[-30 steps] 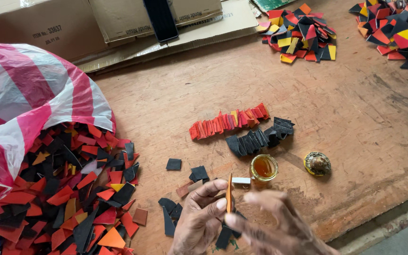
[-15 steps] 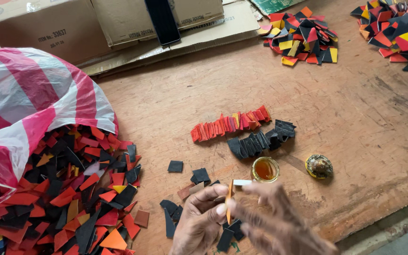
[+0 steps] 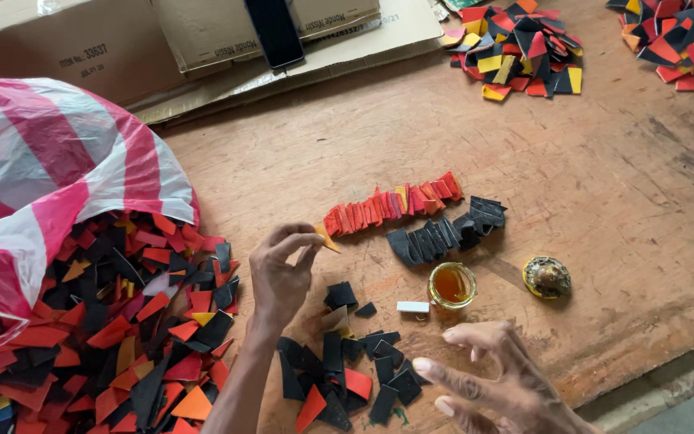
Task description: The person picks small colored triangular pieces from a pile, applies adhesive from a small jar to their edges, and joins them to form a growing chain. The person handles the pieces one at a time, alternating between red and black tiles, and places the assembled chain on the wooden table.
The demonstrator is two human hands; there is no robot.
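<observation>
My left hand (image 3: 281,272) pinches a small orange piece (image 3: 327,239) and holds it at the left end of a row of overlapping red and orange pieces (image 3: 391,204) on the wooden table. A row of black pieces (image 3: 446,231) lies just below that row. My right hand (image 3: 491,378) hovers low at the front with fingers spread and nothing in it, near a small jar of amber glue (image 3: 452,284) and a little white block (image 3: 412,307). Loose black and red pieces (image 3: 345,371) lie between my hands.
A big heap of black, red and orange pieces (image 3: 98,321) spills from a pink-and-white striped plastic bag (image 3: 50,177) at left. The jar's lid (image 3: 547,277) lies right of the jar. Cardboard boxes (image 3: 106,40) with a dark phone (image 3: 274,30) stand at the back; coloured piles (image 3: 516,48) sit far right.
My hands have parted. The left hand carried the orange piece up to the red row's left end. The right hand dropped away from it and opened.
</observation>
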